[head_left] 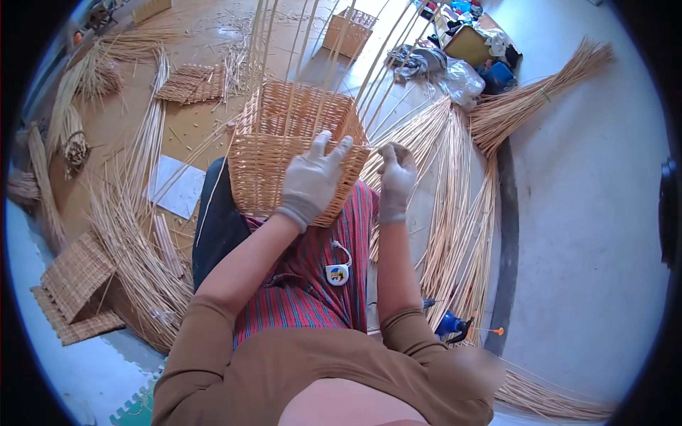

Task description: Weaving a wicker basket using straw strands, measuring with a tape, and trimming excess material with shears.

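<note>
A half-woven wicker basket [259, 174] rests on my lap, its open top tilted away from me. Long upright stakes [291, 50] rise from its walls. My left hand [312, 177], in a pale glove, lies against the near outer wall, with its fingers spread at the woven edge. Just off the basket's right corner, my gloved right hand [398, 177] pinches a thin wicker strand [371, 148] that runs out from the weave. The lower part of the right fingers' grip is hard to make out.
Bundles of loose wicker [455, 177] spread over the floor at right; more strands [131, 263] lie at left. Woven panels [78, 277] sit lower left. A finished-looking basket [350, 33] stands at the back. A blue bottle [449, 324] is by my right elbow. A tape measure [337, 274] lies on my lap.
</note>
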A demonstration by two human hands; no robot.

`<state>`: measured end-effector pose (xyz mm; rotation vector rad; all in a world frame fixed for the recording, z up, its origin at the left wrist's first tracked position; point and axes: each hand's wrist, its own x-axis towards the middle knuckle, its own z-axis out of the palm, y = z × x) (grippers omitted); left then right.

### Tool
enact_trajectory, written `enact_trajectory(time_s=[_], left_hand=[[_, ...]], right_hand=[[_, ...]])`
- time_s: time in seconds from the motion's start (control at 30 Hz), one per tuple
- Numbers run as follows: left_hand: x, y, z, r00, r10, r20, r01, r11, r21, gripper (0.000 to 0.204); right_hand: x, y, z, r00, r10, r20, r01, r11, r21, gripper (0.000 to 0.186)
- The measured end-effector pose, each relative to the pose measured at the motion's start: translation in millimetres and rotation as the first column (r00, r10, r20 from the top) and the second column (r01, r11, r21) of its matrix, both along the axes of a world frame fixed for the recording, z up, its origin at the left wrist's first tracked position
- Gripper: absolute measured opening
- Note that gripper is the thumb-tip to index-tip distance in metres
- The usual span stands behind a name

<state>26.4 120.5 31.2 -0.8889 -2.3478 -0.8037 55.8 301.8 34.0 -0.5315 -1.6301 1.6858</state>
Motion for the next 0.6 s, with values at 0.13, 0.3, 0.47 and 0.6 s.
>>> enact_trajectory(time_s=[0.13, 0.3, 0.47, 0.6], left_hand=[[-7.7, 18.4, -9.6, 0.989, 0.139, 0.038, -0.121, 0.943, -0.310, 0.060], [-8.6, 35.1, -31.7, 0.968, 0.090, 0.235, -0.114, 0.990, 0.089, 0.055], [11.8, -32.9, -25.6, 0.960, -0.176, 0.217, 0.076, 0.912, 0.403, 0.037], [-15.6, -85.6, -24.9, 0.992, 0.122, -0.032, -0.105, 0.936, 0.335, 0.045]], right_hand=[[-3.5, -4.7, -1.7, 0.922, -0.160, 0.352, 0.019, 0.928, 0.373, 0.030], [8.5, -67.3, 13.1, 0.974, 0.218, 0.063, -0.226, 0.949, 0.217, 0.014], [-21.1, -99.4, 48.2, 0.817, 0.568, -0.097, -0.563, 0.823, 0.075, 0.057], [-25.2, -106.1, 17.9, 0.798, 0.601, 0.036, -0.600, 0.788, 0.139, 0.021]])
